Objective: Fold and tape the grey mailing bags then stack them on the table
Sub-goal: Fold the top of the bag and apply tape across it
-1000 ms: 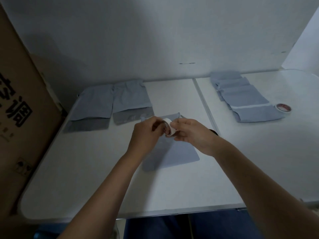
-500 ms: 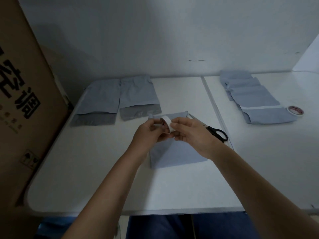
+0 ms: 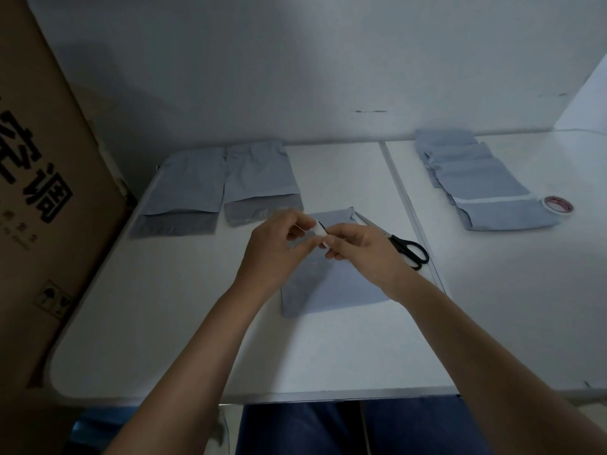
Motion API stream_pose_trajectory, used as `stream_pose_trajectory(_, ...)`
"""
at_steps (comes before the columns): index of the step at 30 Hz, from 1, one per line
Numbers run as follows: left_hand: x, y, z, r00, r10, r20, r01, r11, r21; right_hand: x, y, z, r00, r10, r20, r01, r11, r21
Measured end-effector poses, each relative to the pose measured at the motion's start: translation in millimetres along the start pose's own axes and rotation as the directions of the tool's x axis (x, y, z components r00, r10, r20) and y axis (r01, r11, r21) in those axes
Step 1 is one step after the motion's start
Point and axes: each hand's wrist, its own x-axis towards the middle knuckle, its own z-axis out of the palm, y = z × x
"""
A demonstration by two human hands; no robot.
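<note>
Head view: scissors (image 3: 407,249) beside the folded bag (image 3: 331,287), spare tape roll (image 3: 557,204) right.

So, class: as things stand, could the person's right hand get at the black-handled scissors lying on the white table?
Probably yes. The black-handled scissors lie uncovered just beside the right hand, nothing between them. But that hand and the left hand hold a small white tape roll, which it must release first.

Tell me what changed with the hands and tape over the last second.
Both hands, the left hand and right hand, still hold the small tape roll above the folded bag, but have turned it: its open face showed earlier; now it is edge-on. The scissors, hidden a second ago, are visible. The bag piles and the second roll stayed put.
</note>
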Motion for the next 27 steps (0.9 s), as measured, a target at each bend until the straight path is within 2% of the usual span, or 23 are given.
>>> stream_pose_trajectory(4, 3, 5, 0, 0.998, -0.059, 0.018, 0.059, 0.998, -0.015, -2, 1, -3, 1.0, -0.023, -0.018, 0.021, 0.994, -0.109)
stream_pose_trajectory(7, 5, 6, 0, 0.998, -0.054, 0.036, 0.053, 0.998, 0.016, -3, 2, -4, 0.999, -0.026, -0.028, 0.021, 0.986, -0.163)
stream_pose_trajectory(10, 6, 2, 0, 0.995, 0.082, 0.05, -0.091, 0.97, 0.224, -3, 2, -3, 0.999, -0.031, -0.04, 0.022, 0.978, -0.208)
stream_pose_trajectory(13, 4, 2, 3, 0.974, 0.216, 0.064, -0.222, 0.868, 0.445, -3, 1, -2, 0.999, -0.037, -0.031, 0.029, 0.974, -0.226)
stream_pose_trajectory(15, 5, 2, 1, 0.969, 0.241, 0.054, -0.24, 0.864, 0.443, -3, 0, -5, 0.997, -0.034, -0.071, 0.018, 0.976, -0.217)
stream_pose_trajectory(17, 8, 1, -2, 0.964, 0.254, 0.074, -0.263, 0.884, 0.386, 0, -1, -11, 0.984, -0.022, -0.176, -0.014, 0.979, -0.203)
stream_pose_trajectory(19, 11, 1, -4, 0.951, 0.284, 0.124, -0.308, 0.904, 0.295, 5, -5, -18, 0.973, 0.111, -0.202, -0.129, 0.989, -0.078)
stream_pose_trajectory(21, 14, 1, -3, 0.928, 0.331, 0.169, -0.362, 0.907, 0.215, 8, -12, -22, 0.945, 0.325, -0.04, -0.315, 0.936, 0.157)
stream_pose_trajectory(22, 15, 0, -2, 0.918, 0.353, 0.182, -0.385, 0.902, 0.193, 7, -15, -22, 0.922, 0.382, 0.067, -0.386, 0.89, 0.244)
stream_pose_trajectory(24, 17, -2, -1, 0.904, 0.379, 0.198, -0.412, 0.897, 0.163, 4, -18, -19, 0.9, 0.38, 0.213, -0.434, 0.829, 0.354)
stream_pose_trajectory(27, 17, -5, -4, 0.903, 0.378, 0.203, -0.405, 0.907, 0.114, 1, -16, -19, 0.903, 0.321, 0.286, -0.424, 0.775, 0.468)
